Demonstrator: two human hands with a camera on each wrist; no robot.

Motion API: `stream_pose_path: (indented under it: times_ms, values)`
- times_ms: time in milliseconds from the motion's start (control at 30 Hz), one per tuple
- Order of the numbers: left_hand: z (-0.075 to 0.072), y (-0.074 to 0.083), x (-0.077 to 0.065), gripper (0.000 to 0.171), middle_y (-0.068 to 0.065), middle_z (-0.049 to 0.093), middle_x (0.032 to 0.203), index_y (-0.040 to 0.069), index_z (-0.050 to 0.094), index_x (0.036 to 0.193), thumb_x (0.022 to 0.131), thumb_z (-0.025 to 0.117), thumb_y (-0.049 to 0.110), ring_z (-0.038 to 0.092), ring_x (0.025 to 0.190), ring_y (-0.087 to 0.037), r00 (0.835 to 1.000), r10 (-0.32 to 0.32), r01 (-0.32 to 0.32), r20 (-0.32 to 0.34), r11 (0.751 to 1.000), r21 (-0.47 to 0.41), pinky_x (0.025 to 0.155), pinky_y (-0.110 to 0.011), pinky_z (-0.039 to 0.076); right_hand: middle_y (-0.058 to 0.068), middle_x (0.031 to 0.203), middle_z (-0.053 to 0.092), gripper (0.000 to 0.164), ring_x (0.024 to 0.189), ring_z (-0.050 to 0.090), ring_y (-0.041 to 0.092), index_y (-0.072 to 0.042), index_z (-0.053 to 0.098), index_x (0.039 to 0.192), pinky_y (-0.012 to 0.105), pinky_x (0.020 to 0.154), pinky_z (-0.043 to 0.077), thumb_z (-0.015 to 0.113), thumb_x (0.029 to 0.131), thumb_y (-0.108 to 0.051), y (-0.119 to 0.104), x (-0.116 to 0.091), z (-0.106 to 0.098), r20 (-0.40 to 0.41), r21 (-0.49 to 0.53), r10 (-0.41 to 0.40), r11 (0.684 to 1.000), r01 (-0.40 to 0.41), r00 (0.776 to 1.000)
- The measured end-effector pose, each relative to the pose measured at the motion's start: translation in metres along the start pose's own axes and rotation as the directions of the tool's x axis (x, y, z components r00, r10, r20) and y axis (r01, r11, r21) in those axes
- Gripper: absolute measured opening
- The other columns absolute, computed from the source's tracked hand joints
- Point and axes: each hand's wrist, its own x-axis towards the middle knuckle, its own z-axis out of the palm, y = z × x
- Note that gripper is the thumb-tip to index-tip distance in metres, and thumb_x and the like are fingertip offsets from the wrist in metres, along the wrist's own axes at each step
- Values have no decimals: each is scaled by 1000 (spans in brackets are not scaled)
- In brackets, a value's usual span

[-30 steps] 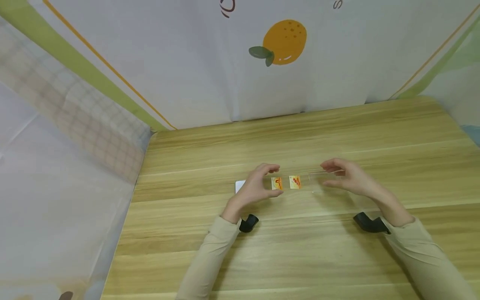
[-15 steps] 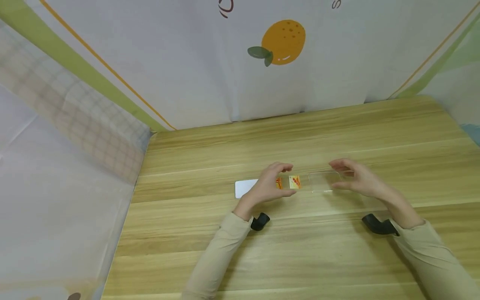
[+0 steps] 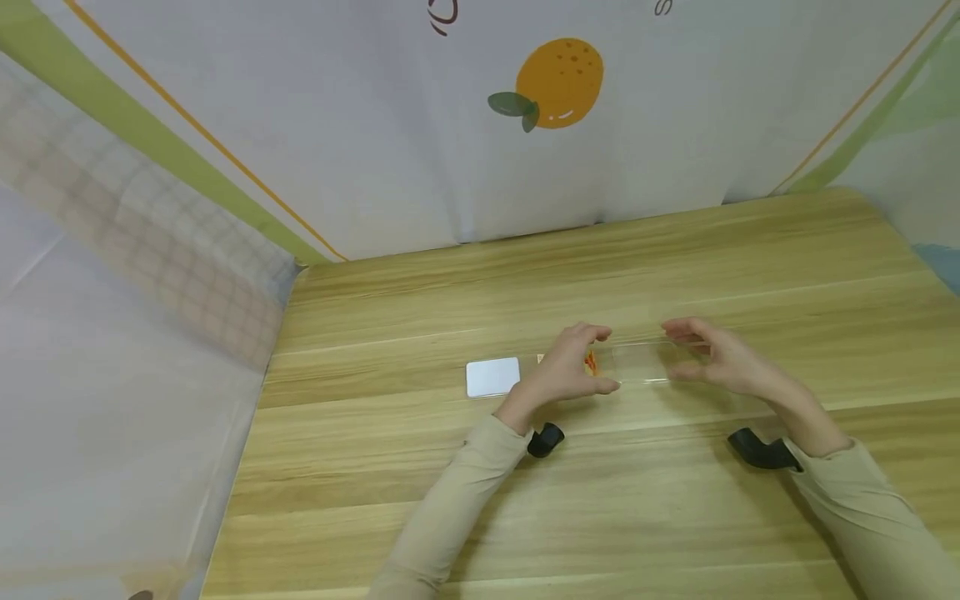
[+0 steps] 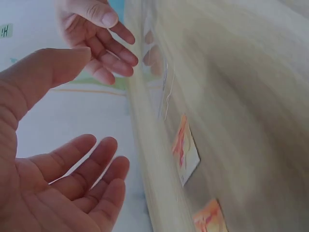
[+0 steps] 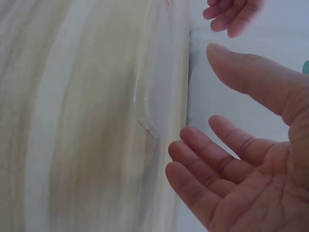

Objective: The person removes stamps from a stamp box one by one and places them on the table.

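My left hand (image 3: 570,367) hovers above two small orange-and-yellow picture cards, thumb and fingers spread apart with nothing between them. In the head view it covers most of them; the left wrist view shows one card (image 4: 186,152) and part of the other card (image 4: 211,220) lying flat on the table. To their right lies a clear, thin rectangular plastic piece (image 3: 641,363). My right hand (image 3: 716,360) hangs at that piece's right end, fingers and thumb apart, holding nothing. Left of the cards lies a white rounded rectangular piece (image 3: 492,377).
All these things lie in a row on a wood-grain table (image 3: 375,467). A printed fabric backdrop (image 3: 375,125) stands along the far edge and the left side. Black wrist straps (image 3: 763,451) sit at both sleeves.
My left hand has moved right, from beside the white piece to over the cards, uncovering the white piece. My right hand has shifted slightly right, away from the clear plastic piece.
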Motion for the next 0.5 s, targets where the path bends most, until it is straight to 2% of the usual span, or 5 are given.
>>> stream_pose_path:
  times_ms: [200, 500]
  values:
    - [6, 3, 6, 72, -10, 48, 135, 1, 43, 137, 77, 76, 22, 41, 124, -21, 1000, -20, 19, 20, 999, 39, 103, -22, 32, 33, 128, 44, 63, 117, 41, 49, 12, 39, 130, 65, 93, 34, 73, 79, -3, 3, 0, 0, 5, -5, 5, 1000, -5, 1000]
    - [13, 8, 13, 72, -11, 47, 135, 0, 44, 136, 76, 78, 22, 41, 124, -21, 998, -62, 59, 33, 995, 78, 102, -20, 34, 35, 126, 45, 64, 114, 43, 50, 14, 40, 128, 66, 92, 35, 74, 76, -2, 5, 0, 0, -2, -20, -23, 1000, 22, 1000]
